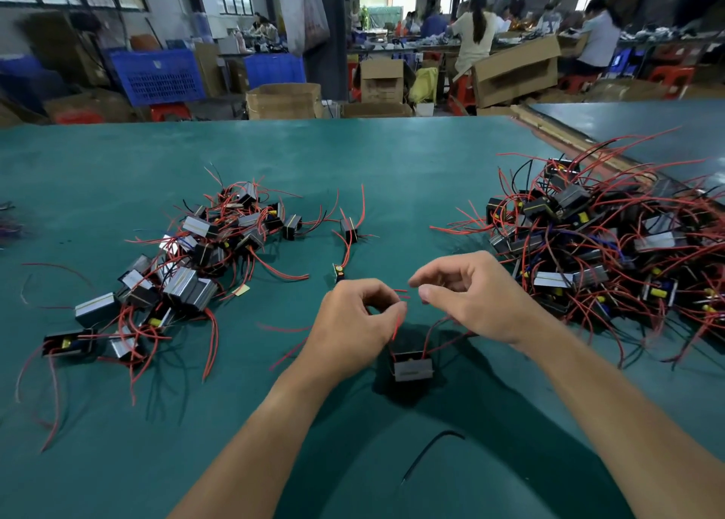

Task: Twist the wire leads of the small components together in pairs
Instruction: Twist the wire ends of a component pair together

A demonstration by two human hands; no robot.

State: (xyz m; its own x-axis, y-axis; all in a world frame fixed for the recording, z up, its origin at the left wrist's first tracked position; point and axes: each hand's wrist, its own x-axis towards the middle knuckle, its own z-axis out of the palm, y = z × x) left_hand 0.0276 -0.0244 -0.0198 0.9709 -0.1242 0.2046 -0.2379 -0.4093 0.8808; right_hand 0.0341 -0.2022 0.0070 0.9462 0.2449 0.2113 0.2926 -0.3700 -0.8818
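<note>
Leads (398,324) rise from the component (412,366), pinched above it in the left hand (353,322) grip; free tips point right (toward the nearer right hand (470,295), grip narrow, empty)

Teal-green table (353,157). Small components (412,367) are black with grey faces, some showing yellow, possibly tape. Their wire leads (398,326) are mostly red, a few black. One loose black wire (427,445). Behind: blue crates (157,75), brown cardboard boxes (284,100), red stools (168,111).

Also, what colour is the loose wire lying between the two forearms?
Black: the loose wire, best in the head view.
</note>
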